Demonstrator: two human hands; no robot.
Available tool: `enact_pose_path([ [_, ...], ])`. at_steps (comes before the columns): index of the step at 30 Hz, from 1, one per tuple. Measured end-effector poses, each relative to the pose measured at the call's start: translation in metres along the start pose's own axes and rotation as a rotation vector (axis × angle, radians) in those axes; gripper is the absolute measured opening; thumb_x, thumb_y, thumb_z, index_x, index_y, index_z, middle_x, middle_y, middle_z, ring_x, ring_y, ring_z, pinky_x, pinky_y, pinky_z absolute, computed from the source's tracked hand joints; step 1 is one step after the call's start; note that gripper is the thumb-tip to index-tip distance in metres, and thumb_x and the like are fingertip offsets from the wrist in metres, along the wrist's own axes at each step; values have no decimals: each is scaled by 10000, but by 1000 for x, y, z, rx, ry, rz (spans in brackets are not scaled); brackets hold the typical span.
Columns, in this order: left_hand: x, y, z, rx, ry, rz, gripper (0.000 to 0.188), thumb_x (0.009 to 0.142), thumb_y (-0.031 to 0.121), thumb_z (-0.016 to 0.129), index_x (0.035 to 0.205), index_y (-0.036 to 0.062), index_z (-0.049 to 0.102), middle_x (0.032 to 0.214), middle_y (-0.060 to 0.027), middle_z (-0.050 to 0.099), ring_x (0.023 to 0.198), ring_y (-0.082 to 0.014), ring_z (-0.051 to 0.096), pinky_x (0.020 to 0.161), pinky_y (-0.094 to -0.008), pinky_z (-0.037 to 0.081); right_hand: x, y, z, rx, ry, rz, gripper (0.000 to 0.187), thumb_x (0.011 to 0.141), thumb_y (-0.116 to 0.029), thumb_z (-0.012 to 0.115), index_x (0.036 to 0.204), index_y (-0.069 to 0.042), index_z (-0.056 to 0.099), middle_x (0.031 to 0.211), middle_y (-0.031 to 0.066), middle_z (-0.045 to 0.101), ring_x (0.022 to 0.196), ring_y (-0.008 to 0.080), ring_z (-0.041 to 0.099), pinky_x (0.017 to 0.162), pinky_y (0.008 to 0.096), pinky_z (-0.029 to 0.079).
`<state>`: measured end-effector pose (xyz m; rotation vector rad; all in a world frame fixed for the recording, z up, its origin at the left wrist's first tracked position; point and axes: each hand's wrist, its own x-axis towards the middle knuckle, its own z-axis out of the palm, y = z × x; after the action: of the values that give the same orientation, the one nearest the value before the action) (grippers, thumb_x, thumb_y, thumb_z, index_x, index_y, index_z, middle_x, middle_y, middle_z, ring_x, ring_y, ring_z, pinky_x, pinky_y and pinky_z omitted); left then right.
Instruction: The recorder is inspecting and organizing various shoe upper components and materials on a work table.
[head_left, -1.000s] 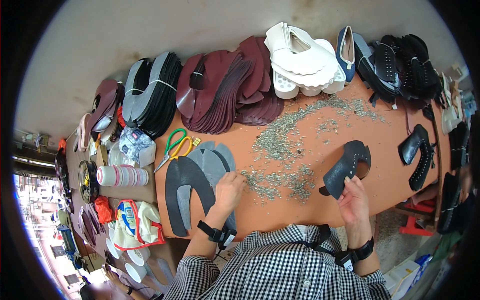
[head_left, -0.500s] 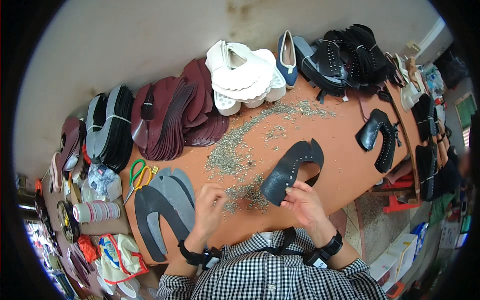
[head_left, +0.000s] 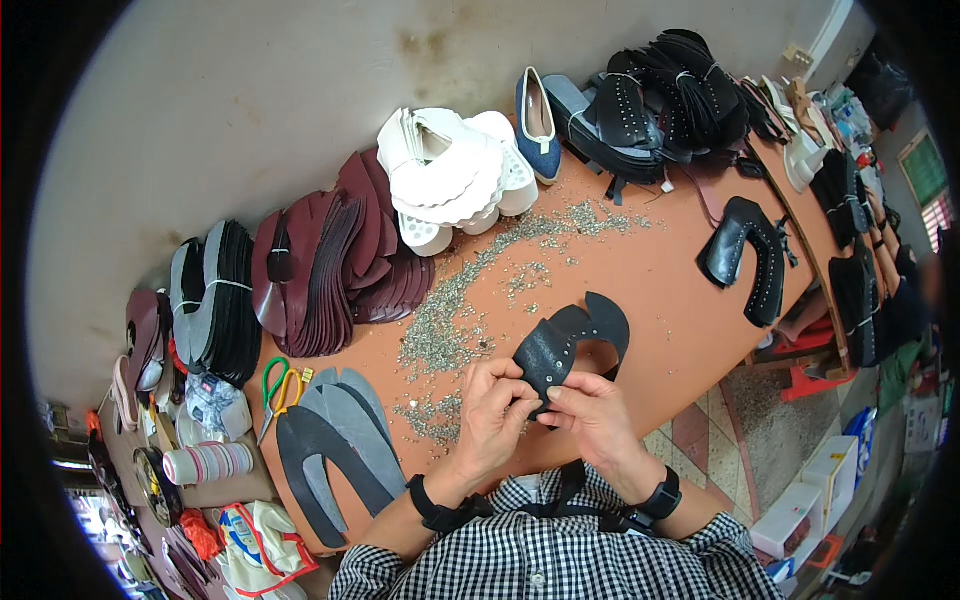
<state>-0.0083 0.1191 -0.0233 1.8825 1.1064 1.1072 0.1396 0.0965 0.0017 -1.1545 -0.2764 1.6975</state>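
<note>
My right hand (head_left: 597, 425) is closed on a curved black shoe upper (head_left: 546, 352) and holds it tilted above the table, in front of my chest. A row of small metal studs runs along the upper, and its far end loops round in an open curve. My left hand (head_left: 493, 408) pinches at the near left edge of the same piece, fingertips touching it. Whether a tiny stud sits between those fingers cannot be made out. Just beyond, loose metal studs (head_left: 440, 335) lie scattered over the orange-brown tabletop (head_left: 660, 300).
Unstudded black and grey uppers (head_left: 335, 440) lie left, beside scissors (head_left: 285, 388). Along the wall stand maroon (head_left: 315, 265), white (head_left: 440, 170) and black (head_left: 670, 95) piles, plus a blue shoe (head_left: 538, 125). Another studded upper (head_left: 745, 260) rests right, near the table's edge.
My left hand has moved right and forward from above the table to the shoe upper's edge. The upper has turned and tipped slightly in my right hand. The view has shifted a little.
</note>
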Motion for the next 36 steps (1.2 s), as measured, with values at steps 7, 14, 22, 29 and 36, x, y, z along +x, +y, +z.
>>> enact_pose_path([
  [7, -1, -1, 5, -173, 66, -172, 87, 717, 52, 644, 752, 41, 565, 931, -72, 489, 888, -216, 467, 785, -314, 382, 2, 1, 3, -43, -8, -60, 88, 820, -1, 573, 897, 35, 596, 814, 74, 607, 682, 134, 601, 635, 250, 545],
  [14, -3, -11, 8, -358, 65, -235, 81, 766, 85, 625, 770, 33, 563, 948, -60, 486, 891, -181, 483, 793, -285, 389, 5, 4, 4, -28, -35, -72, 109, 820, -5, 577, 920, 34, 599, 841, 82, 617, 693, 129, 605, 646, 238, 540],
  [22, -4, -15, 11, -445, 92, -287, 92, 772, 78, 621, 764, 23, 548, 931, -56, 477, 877, -163, 478, 785, -283, 390, 8, 11, 4, -177, -47, -210, 108, 823, -11, 579, 920, 26, 609, 832, 56, 619, 702, 87, 585, 650, 219, 524],
  [29, -7, -23, 13, -353, 148, -315, 266, 740, -1, 616, 973, 32, 493, 1105, -89, 455, 1043, -168, 435, 902, -302, 347, 9, 12, 6, -240, -51, -163, 95, 823, -11, 578, 908, 15, 611, 828, 41, 617, 704, 87, 580, 650, 217, 505],
  [36, -2, -16, 19, -836, 32, -490, 437, 778, -10, 598, 1164, 13, 394, 1056, -76, 535, 975, -125, 512, 836, -261, 418, 8, 14, -5, -243, -16, -179, 118, 839, 2, 535, 941, 10, 593, 892, 53, 614, 763, 106, 583, 671, 234, 513],
])
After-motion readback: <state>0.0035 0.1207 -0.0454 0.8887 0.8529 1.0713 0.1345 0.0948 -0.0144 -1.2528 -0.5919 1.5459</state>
